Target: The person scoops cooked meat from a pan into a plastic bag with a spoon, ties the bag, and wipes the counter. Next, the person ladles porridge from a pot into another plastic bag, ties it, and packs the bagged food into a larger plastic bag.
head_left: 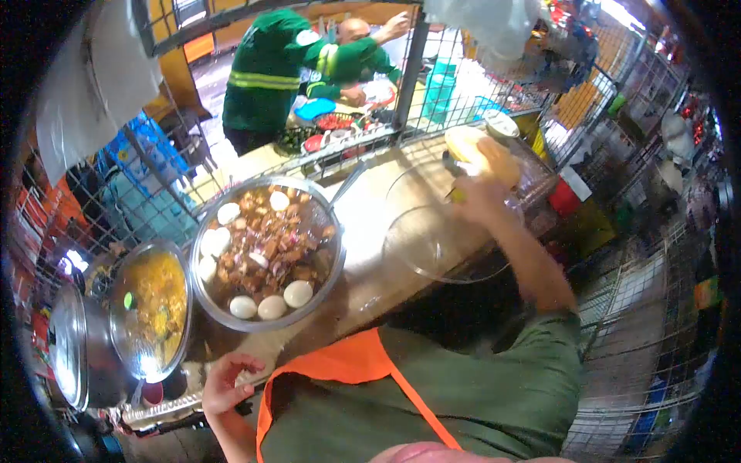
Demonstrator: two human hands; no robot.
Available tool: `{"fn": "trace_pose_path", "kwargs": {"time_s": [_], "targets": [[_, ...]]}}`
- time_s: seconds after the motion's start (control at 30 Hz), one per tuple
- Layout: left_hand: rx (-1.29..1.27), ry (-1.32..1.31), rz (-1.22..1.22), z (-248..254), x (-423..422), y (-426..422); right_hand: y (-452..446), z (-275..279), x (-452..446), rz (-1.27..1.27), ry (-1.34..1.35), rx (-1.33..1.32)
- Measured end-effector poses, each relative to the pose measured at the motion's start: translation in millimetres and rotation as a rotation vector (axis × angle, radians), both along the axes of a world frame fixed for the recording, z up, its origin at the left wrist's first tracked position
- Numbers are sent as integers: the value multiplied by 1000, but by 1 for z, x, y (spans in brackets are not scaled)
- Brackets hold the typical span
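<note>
My right hand (480,199) reaches over the right part of the counter, its fingers closed beside a clear round bowl or lid (417,266). A small yellowish bit shows at the fingertips, too blurred to name. Just beyond, a dark-and-light object (455,164) lies near a pale yellow rounded thing (494,158). My left hand (230,382) hovers low at the counter's front edge, fingers loosely bent and apart. Ahead of it stands a large metal bowl (340,266) of chopped browned meat (266,243), sliced onion and several peeled boiled eggs (298,293).
Left of the bowl are a pan of yellow stew (158,297) and a lidded metal pot (69,347). A spoon handle (349,184) projects from the bowl's far rim. Wire mesh (166,174) borders the counter (363,204); behind it a person in green (266,77) stands at another table.
</note>
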State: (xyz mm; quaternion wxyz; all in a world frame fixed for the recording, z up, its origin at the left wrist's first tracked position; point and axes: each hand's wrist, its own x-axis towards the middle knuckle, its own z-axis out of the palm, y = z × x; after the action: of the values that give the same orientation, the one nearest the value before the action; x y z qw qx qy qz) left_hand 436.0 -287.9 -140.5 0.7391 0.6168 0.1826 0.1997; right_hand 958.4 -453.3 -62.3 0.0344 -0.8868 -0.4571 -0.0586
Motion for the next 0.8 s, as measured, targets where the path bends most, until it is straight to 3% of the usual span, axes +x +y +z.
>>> {"fn": "trace_pose_path", "kwargs": {"time_s": [0.23, 0.33, 0.47, 0.67, 0.77, 0.8], "targets": [[-312, 100, -74, -47, -52, -25, 38, -67, 17, 41, 201, 31], [-455, 340, 146, -72, -54, -55, 54, -80, 34, 84, 189, 46], [-476, 280, 388, -85, -11, -81, 66, -108, 59, 151, 113, 135], [-462, 236, 403, -87, 5, -85, 61, -97, 47, 102, 72, 90], [-445, 217, 339, -89, 6, -71, 40, -49, 35, 134, 186, -1], [-439, 214, 312, -90, 6, -67, 31, -29, 30, 131, 60, 82]]}}
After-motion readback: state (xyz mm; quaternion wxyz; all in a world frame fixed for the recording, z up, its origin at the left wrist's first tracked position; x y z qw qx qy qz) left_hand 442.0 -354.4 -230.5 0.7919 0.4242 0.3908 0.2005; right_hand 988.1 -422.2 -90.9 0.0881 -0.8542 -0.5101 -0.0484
